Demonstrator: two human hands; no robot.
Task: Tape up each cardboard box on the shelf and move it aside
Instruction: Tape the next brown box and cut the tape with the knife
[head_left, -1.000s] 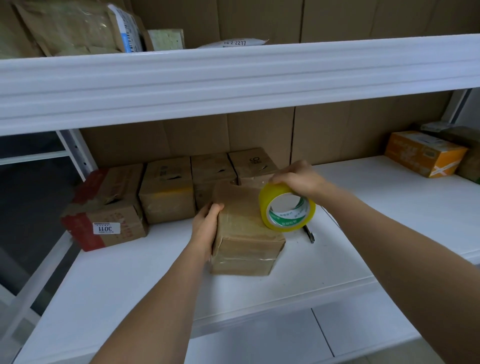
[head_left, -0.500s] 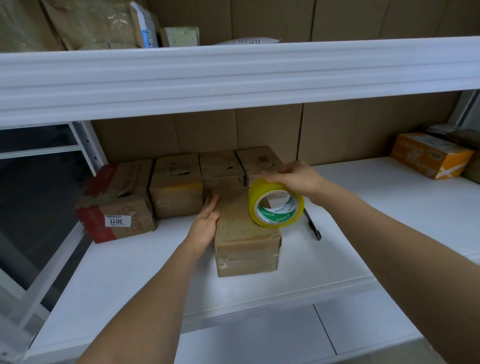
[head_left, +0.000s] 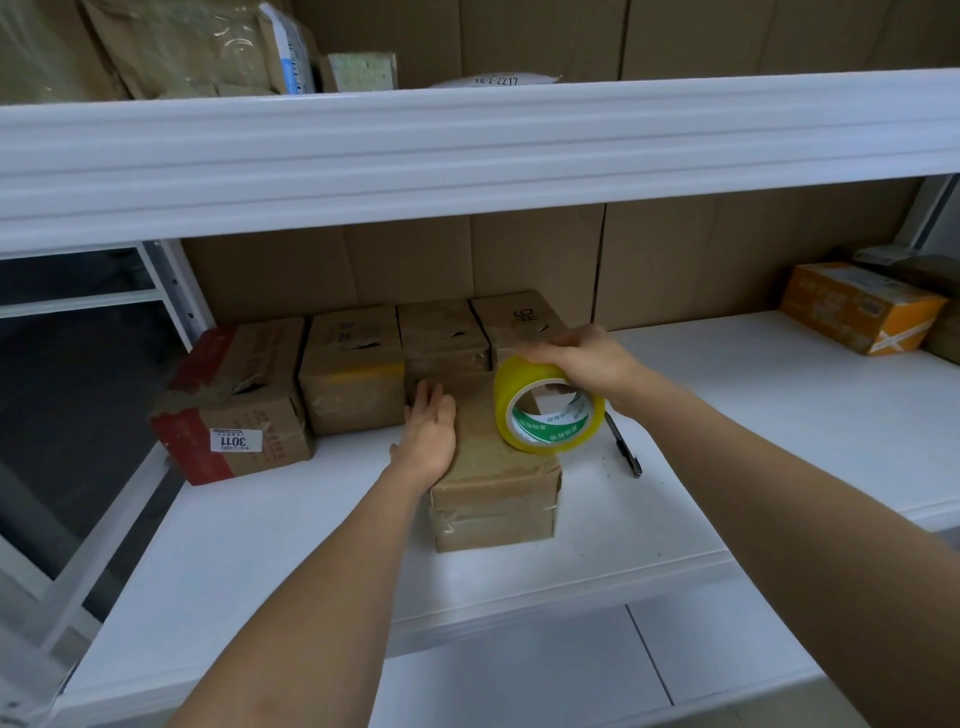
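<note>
While both hands (head_left: 431, 431) work, the box (head_left: 493, 467) sits between them.

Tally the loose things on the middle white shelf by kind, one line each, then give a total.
Plain brown cardboard boxes: 5
Orange printed cardboard box: 1
Yellow roll of packing tape: 1
Black pen: 1
Total: 8
A dark item behind the orange box is unclear, so uncounted.
</note>
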